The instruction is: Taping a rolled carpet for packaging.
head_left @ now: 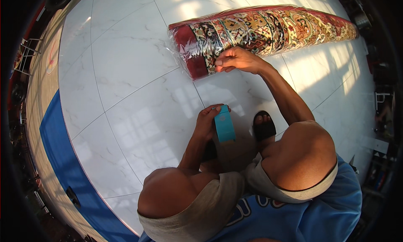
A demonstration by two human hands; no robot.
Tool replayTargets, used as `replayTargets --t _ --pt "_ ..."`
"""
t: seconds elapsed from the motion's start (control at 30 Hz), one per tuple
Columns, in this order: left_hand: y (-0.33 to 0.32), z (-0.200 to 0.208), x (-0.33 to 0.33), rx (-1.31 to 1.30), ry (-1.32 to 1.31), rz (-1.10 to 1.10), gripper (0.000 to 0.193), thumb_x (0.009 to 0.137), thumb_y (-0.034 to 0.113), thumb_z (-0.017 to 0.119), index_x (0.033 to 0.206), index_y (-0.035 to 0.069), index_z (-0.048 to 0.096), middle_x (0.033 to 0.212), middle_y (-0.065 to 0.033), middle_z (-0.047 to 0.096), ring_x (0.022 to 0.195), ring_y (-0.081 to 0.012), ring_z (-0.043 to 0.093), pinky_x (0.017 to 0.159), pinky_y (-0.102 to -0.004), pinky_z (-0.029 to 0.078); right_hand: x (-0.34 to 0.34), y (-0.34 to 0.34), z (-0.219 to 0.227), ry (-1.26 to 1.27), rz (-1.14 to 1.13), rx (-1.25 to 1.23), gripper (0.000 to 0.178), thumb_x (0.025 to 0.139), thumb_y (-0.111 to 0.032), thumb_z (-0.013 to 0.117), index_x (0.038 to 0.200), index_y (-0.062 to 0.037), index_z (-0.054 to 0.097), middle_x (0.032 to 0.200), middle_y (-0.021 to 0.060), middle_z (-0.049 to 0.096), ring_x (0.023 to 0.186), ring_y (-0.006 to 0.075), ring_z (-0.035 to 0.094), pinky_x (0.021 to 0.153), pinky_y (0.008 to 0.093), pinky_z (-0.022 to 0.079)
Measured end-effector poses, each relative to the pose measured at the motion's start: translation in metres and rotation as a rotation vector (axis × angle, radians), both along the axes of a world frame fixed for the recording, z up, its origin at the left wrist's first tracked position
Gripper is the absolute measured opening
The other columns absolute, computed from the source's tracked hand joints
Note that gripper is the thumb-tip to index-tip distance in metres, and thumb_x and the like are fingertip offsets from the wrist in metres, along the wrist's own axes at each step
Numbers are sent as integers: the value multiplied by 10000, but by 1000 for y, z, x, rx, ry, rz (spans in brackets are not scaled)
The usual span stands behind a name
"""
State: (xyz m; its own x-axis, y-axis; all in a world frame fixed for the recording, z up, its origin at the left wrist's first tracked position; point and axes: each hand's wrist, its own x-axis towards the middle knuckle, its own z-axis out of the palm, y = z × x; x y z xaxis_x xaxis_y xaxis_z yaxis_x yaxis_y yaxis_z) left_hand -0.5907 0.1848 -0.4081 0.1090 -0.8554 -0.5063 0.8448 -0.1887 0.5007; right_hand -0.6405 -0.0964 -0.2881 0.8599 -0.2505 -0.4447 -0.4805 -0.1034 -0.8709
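Note:
A rolled carpet (pixel 260 30), red with a cream, gold and dark pattern, lies across the floor ahead of me, wrapped in clear plastic wrap (pixel 172 42). My right hand (pixel 239 60) is at the near side of its left end, thumb and fingers drawn together against the wrapped roll. Whatever sits between those fingertips is too small to make out. Lower down, between my knees, my left hand (pixel 207 118) grips a flat turquoise box (pixel 225 126) by its upper end, thumb on top. A bit of yellow shows at the box's lower edge.
White marbled tiles (pixel 134 95) make up the floor, with sunlight patches around the roll. My sandalled right foot (pixel 264 125) stands near the box. A blue strip (pixel 71 158) runs along the left, beside a beige floor. Dark racks and clutter line both sides.

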Motion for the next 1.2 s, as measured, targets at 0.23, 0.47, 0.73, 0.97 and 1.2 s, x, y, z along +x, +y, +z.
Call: replayTargets --t 0.23,0.47,0.73,0.97,1.2 --pt "6 -7 0 -26 24 -39 425 1008 236 702 1304 -66 663 1198 -192 750 1116 -272 723 957 -421 599 17 -6 19 -162 20 -62 322 1076 -301 648 1227 -18 687 1114 138 783 1043 214 775 923 321 609" --pt "9 -2 7 5 101 37 393 1011 234 695 1268 -63 683 1176 -182 752 1050 -251 718 945 -403 594 -6 17 4 -35 247 -334 390 1022 -347 672 1243 -37 754 1183 116 783 1191 250 713 1039 402 531" --pt "-41 14 -24 -41 187 198 330 1021 193 721 1257 -35 683 1137 -108 734 1011 -195 697 916 -366 574 -94 95 62 461 74 -329 671 1096 -582 498 1390 -2 663 1268 210 743 1154 328 721 1028 434 537" --pt "-88 38 -40 -78 139 334 365 1005 216 768 1251 -40 687 1049 -57 706 920 -135 667 839 -301 561 -132 58 79 403 118 -212 857 1000 -787 490 1319 -18 695 1235 178 725 1183 280 662 1075 428 483" --pt "-83 35 -39 -35 119 433 377 1013 211 760 1282 -36 664 1093 -83 708 962 -164 680 864 -321 572 -136 38 38 179 142 101 730 1005 -680 622 1284 -9 690 1197 99 721 1158 208 639 1061 391 480"
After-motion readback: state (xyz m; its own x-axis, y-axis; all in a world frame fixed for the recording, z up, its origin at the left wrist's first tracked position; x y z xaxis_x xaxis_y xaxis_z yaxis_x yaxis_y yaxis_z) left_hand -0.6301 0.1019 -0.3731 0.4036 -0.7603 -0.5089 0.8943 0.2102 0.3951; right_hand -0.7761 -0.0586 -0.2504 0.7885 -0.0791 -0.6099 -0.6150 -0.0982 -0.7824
